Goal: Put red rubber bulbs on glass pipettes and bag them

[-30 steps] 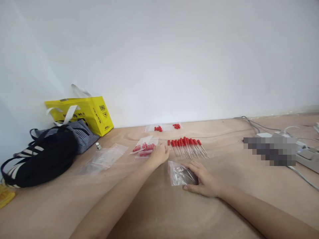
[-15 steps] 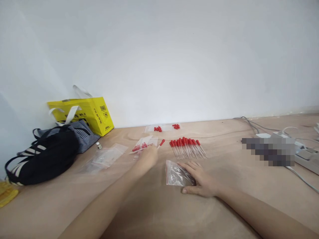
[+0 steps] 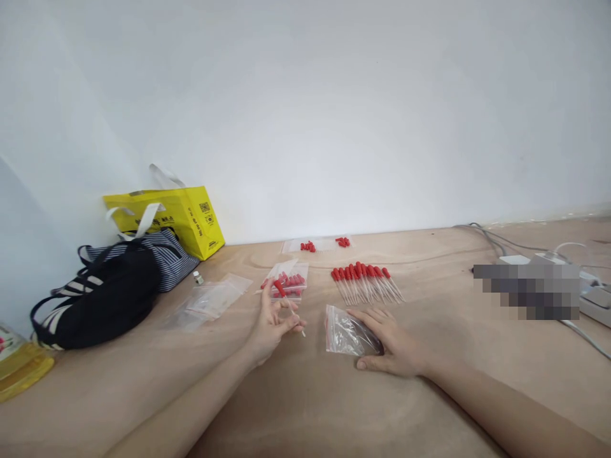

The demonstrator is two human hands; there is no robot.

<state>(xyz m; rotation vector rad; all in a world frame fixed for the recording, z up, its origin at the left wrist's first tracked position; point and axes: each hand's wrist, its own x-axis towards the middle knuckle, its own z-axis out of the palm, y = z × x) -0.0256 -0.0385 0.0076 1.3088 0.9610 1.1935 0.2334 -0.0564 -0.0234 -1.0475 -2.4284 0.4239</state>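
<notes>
Between the fingers of my left hand (image 3: 274, 324) is a red-capped dropper (image 3: 280, 288), its thin clear stem slanting down to the right. Just beyond that hand lie clear zip bags of red-capped pieces (image 3: 292, 280). My right hand (image 3: 389, 343) rests on the table, thumb apart from the fingers, against a clear zip bag (image 3: 346, 334) whose right part it covers. A row of red-capped droppers (image 3: 365, 280) lies behind my right hand, caps pointing away. Farther back, small red caps (image 3: 342, 242) lie in two groups on a flat clear bag (image 3: 326, 244).
On the left are flat clear bags (image 3: 210, 302), a small vial (image 3: 198, 277), a black bag (image 3: 105, 296), a yellow bag (image 3: 198, 222) and a bottle of yellow liquid (image 3: 23, 369). Cables (image 3: 585, 340) and a white power strip (image 3: 594, 302) lie at the right.
My left hand has drawn back towards me from the bags of red-capped pieces, with the dropper now tilted the other way, tip towards me. My right hand stays at the clear bag; the view has shifted slightly.
</notes>
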